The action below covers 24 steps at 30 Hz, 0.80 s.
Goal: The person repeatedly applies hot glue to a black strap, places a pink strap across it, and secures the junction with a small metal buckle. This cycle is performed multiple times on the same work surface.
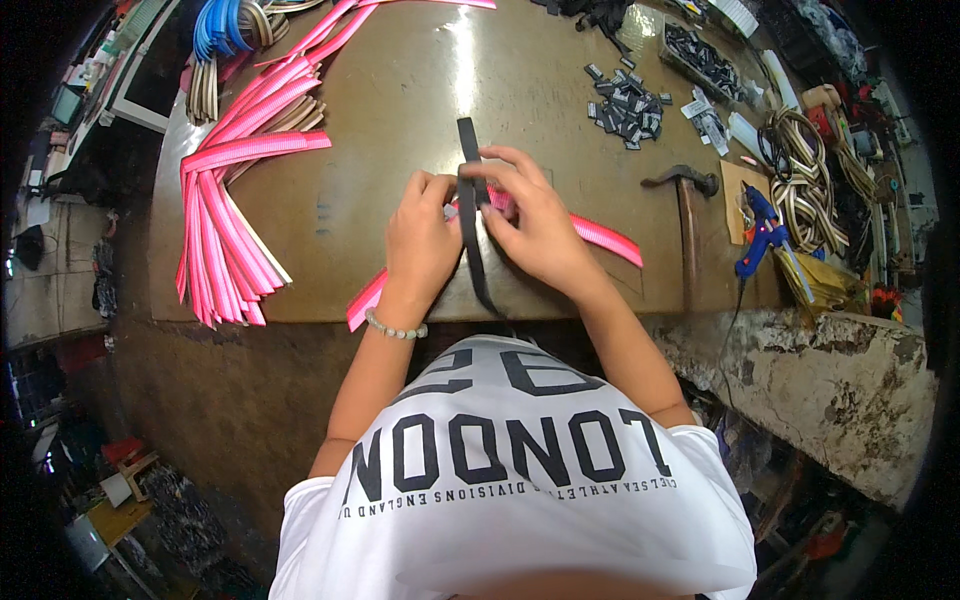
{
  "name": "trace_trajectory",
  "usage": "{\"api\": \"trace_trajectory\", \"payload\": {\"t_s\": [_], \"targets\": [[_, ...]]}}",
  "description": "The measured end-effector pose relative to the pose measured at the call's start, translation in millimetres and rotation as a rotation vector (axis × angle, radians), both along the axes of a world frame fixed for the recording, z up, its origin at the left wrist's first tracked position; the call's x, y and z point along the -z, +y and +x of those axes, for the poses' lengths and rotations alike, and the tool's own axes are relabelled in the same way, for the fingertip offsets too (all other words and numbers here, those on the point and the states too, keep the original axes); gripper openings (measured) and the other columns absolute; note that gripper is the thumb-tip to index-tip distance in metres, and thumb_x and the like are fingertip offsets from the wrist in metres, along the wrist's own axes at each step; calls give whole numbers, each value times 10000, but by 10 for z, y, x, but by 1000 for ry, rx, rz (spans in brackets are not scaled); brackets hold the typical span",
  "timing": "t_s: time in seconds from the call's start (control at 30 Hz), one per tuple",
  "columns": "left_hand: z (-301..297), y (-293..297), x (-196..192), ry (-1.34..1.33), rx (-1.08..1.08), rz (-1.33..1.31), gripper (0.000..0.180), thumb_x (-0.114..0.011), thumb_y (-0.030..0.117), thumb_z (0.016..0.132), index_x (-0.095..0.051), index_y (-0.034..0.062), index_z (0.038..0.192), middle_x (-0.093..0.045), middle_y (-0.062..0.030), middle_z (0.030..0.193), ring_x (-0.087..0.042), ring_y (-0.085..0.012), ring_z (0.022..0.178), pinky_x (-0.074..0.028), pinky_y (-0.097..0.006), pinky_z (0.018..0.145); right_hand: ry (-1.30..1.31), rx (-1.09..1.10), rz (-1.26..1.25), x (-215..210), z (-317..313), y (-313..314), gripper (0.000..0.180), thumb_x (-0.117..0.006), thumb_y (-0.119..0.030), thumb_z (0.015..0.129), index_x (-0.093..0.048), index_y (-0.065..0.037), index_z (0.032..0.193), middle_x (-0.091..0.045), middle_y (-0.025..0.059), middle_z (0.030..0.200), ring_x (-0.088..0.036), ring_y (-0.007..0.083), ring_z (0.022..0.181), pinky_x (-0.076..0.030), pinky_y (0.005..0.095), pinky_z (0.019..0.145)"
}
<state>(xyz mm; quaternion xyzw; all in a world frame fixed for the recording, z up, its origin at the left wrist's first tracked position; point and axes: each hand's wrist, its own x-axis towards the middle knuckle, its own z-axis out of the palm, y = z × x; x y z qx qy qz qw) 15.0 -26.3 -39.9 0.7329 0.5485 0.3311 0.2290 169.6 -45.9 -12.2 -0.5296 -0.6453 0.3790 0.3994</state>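
Note:
My left hand is closed near the table's front edge, its fingertips pinching at the crossing of a pink strap and a black strap. The pink strap passes crosswise under both hands, one end showing by my left wrist and the other beyond my right hand. Running lengthwise between my hands, the black strap hangs toward the table's front edge. My right hand bends its index finger and thumb against the black strap. What lies under the fingertips is partly hidden.
A fanned pile of pink straps lies at left, with rolled blue straps behind. On the right are a hammer, a blue glue gun with its cord, loose black tags, a filled tray and coiled straps.

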Motion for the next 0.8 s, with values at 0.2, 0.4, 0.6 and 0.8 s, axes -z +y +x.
{"api": "trace_trajectory", "payload": {"t_s": [0.2,0.4,0.6,0.8], "targets": [[4,22,77,21,35,68,132,-658,106,862,-642,64,987,-613,-120,895,-645,-320,784,-512,-424,683,-225,60,172,392,-55,218,261,-604,30,827,-646,-14,1080,-552,176,1141,-598,375,1015,-507,440,838],[48,-6,86,-36,49,64,144,-640,76,859,-644,115,998,-578,-109,906,-625,-316,778,-503,-431,663,-428,63,339,344,-19,-66,248,-638,18,770,-684,-21,1010,-607,126,1054,-599,326,971,-512,403,832],[67,-51,85,43,92,108,170,-641,69,851,-662,154,997,-547,-93,924,-614,-314,783,-502,-419,644,-561,-2,376,256,70,-230,246,-586,10,761,-676,6,989,-636,121,1012,-595,316,1014,-521,388,872],[79,-41,77,49,65,84,201,-653,33,841,-695,144,1002,-571,-110,906,-628,-297,791,-514,-405,690,-651,-70,345,200,34,-472,225,-579,-25,775,-667,17,977,-631,141,1021,-580,340,1134,-513,400,906]]}}
